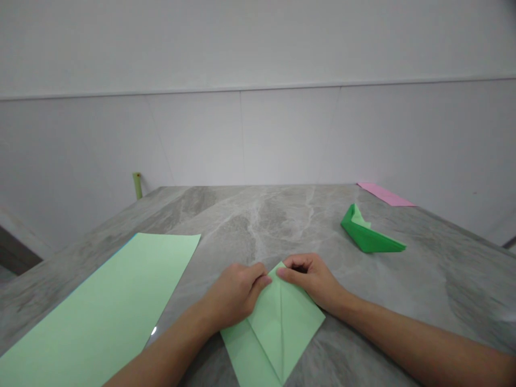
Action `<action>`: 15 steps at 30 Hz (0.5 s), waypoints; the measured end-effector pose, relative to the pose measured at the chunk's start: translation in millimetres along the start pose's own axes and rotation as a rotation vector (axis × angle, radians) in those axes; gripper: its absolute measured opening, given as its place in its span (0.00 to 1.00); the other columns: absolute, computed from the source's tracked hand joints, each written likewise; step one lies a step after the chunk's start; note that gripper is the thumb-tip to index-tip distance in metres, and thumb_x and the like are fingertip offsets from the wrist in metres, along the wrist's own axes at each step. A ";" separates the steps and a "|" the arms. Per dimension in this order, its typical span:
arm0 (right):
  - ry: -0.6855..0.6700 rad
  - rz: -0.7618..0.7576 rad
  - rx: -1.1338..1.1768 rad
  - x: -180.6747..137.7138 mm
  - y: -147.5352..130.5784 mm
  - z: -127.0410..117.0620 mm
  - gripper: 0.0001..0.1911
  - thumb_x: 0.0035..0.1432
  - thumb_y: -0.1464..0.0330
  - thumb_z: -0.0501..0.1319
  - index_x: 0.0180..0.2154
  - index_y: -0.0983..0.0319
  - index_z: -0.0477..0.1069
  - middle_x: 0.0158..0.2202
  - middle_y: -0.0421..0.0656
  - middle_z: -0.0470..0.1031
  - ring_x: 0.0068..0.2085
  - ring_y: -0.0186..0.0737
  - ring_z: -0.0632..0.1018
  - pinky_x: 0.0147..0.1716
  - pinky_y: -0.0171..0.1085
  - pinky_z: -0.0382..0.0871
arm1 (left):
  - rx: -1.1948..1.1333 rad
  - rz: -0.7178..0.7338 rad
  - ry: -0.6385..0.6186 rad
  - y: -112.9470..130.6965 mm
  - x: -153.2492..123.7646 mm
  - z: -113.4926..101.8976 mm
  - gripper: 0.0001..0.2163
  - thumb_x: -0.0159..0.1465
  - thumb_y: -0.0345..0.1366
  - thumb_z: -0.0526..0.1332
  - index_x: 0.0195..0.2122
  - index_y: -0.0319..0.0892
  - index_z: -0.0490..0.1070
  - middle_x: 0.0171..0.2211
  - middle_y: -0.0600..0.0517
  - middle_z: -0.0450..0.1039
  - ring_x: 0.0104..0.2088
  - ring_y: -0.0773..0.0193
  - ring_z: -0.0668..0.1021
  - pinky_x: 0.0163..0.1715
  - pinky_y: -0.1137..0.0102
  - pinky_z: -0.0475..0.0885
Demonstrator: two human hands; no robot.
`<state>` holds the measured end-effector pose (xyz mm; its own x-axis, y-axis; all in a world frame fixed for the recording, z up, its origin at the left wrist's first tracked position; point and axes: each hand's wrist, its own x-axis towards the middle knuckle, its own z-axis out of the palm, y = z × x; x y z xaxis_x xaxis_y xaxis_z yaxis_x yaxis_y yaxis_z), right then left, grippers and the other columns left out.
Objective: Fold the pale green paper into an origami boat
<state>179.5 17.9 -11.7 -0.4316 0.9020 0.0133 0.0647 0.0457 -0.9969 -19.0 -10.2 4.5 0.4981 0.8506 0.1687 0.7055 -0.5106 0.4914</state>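
Observation:
A light green sheet of paper (278, 328) lies on the grey marble table (258, 220), folded to a point at its far end with a crease down the middle. My left hand (234, 295) rests on its left flap, fingers curled and pressing at the tip. My right hand (312, 279) presses the right flap at the same tip, fingers bent and closed on the paper. The two hands' fingertips almost touch.
A stack of flat light green paper (105, 306) lies at the left. A dark green folded paper boat (368, 234) sits at the right, behind it a pink sheet (385, 194). A small green post (137, 185) stands at the far left corner by the white wall.

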 end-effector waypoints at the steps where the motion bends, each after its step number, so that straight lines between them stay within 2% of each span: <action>1: 0.003 -0.007 -0.003 0.0 -0.3 0.0 0.19 0.48 0.54 0.67 0.21 0.64 0.73 0.19 0.37 0.66 0.21 0.30 0.64 0.21 0.31 0.56 | -0.005 0.000 0.002 -0.2 -0.1 0.4 0.12 0.69 0.37 0.48 0.30 0.42 0.65 0.22 0.55 0.66 0.24 0.66 0.71 0.26 0.72 0.60; 15: 0.045 -0.058 0.013 0.0 0.4 -0.6 0.18 0.51 0.55 0.65 0.24 0.64 0.75 0.20 0.37 0.67 0.22 0.30 0.64 0.22 0.31 0.57 | -0.029 0.003 -0.012 0.4 -1.8 1.3 0.11 0.69 0.37 0.48 0.31 0.43 0.64 0.20 0.57 0.63 0.22 0.66 0.68 0.25 0.72 0.58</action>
<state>180.0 18.2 -12.1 -0.3930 0.9165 0.0744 0.0286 0.0930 -0.9953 -18.9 -12.1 3.2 0.5060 0.8476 0.1600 0.6893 -0.5089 0.5157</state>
